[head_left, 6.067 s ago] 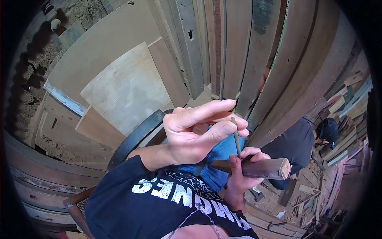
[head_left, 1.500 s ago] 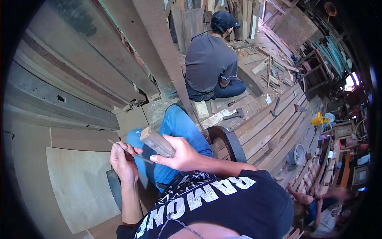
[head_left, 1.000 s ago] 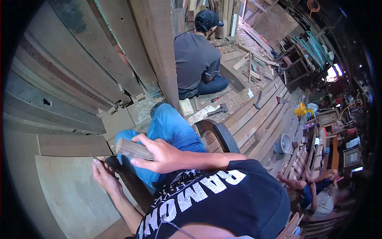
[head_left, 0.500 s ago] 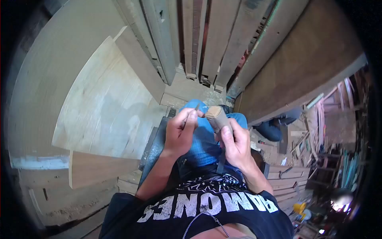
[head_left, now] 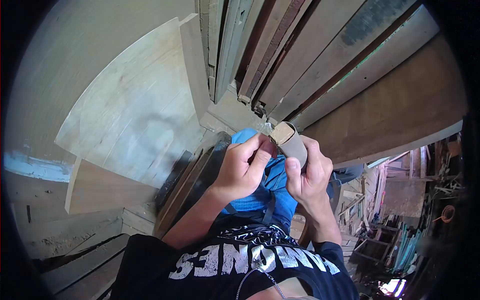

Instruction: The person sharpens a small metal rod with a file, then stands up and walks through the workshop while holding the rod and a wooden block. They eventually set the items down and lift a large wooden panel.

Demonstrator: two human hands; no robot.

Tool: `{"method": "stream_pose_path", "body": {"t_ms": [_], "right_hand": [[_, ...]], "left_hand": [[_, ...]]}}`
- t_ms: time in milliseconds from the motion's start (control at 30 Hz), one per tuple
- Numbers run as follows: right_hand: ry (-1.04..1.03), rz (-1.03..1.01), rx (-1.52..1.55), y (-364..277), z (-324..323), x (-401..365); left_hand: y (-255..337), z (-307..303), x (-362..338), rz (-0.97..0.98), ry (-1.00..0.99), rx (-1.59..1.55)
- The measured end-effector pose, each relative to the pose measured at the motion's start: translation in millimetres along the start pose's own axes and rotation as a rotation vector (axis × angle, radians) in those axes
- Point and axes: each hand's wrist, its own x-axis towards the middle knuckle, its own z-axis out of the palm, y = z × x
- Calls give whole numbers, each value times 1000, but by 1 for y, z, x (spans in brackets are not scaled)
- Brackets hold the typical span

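My right hand is closed round a wooden block wrapped in a grey-brown sheet that looks like sandpaper. The block's bare, pale wood end faces up and away from me, with the sheet's edge curling around it. Beside that end, my left hand is closed, thumb and bent fingers pressed together close to the wrapping. What the left fingers pinch, if anything, is hidden. Both hands are above my jeans-covered lap.
Large curved plywood panels stand to my left. Long boards lean ahead, beside a big brown panel at the right. Scrap wood and stacked pieces fill the far right. A dark-edged wooden piece lies by my left forearm.
My left hand has moved right, up against the block's end; the thin piece that stuck up from its fingers no longer shows. The block stays in my right hand. The view has turned.
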Motion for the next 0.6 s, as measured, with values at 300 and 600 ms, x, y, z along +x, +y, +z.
{"method": "stream_pose_path", "body": {"t_ms": [300, 600], "right_hand": [[32, -180, -386, 22, 5, 30], [45, 37, -43, 17, -23, 48]], "left_hand": [[3, -4, -5, -33, -38, 9], [-1, 0, -3, -107, -18, -32]]}}
